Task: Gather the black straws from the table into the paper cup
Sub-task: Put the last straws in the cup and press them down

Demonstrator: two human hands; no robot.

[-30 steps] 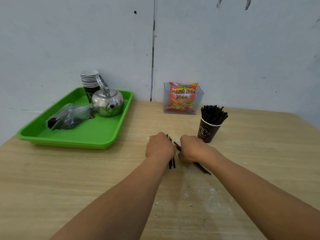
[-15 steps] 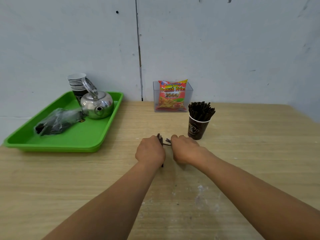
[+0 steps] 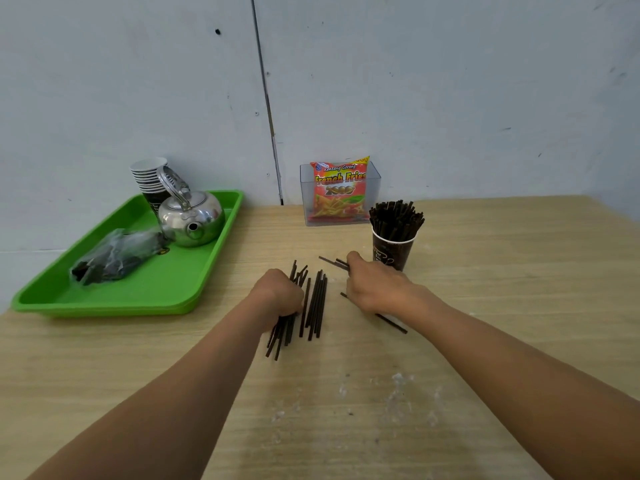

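Note:
Several black straws (image 3: 317, 306) lie side by side on the wooden table (image 3: 485, 306) between my hands. My left hand (image 3: 278, 292) is closed around a bundle of straws whose ends stick out above and below the fist. My right hand (image 3: 375, 287) is closed on a few more straws; their tips show past the fingers and one end trails out near the wrist. Just behind my right hand stands the dark paper cup (image 3: 393, 252), filled with upright black straws (image 3: 396, 216).
A green tray (image 3: 149, 289) at the left holds a steel kettle (image 3: 192, 216), a stack of paper cups (image 3: 149, 174) and a plastic bag of dark items (image 3: 116, 256). A clear box with a French Fries snack packet (image 3: 341, 190) stands by the wall.
My hands were pressed close together over the straws; now they have drawn apart, leaving a row of straws lying between them. The camera view has shifted slightly.

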